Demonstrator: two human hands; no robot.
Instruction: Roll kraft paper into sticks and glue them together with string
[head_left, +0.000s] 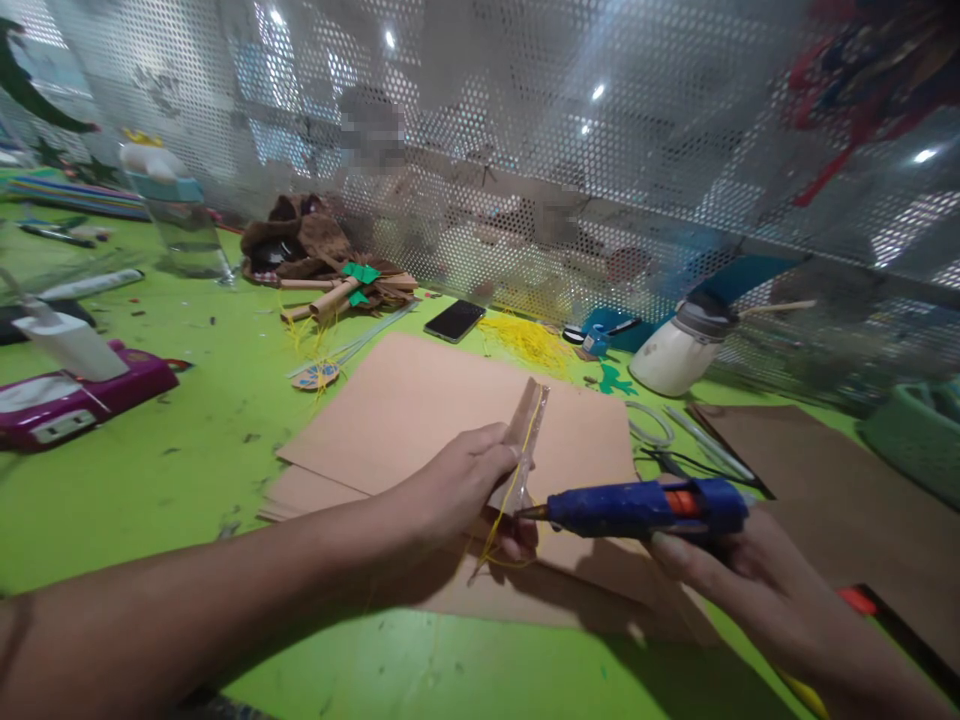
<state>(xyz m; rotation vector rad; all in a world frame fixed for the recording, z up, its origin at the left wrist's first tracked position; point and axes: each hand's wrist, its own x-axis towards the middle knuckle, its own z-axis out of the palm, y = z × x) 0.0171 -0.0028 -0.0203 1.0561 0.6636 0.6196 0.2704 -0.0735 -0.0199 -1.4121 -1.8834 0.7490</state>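
My left hand point(469, 480) is closed around a narrow folded strip of brown paper point(523, 412), held tilted above the table. A yellow string point(531, 440) runs along the strip and trails below it in a loose loop. A shiny, clear line beside the string looks like glue. In my right hand point(757, 570) is a blue glue gun point(645, 508) with a red-orange part in its body. Its nozzle points left, at or very near the strip's lower end. Stacked brown paper sheets point(450, 385) lie beneath both hands.
A purple power strip point(142, 380) with a white plug sits at left. Behind the paper are a phone point(454, 321), yellow shredded strands point(529, 340), brown paper rolls point(337, 298) and a white jar point(675, 350). A perforated metal screen point(480, 140) borders the table; dark brown sheets point(847, 490) lie right.
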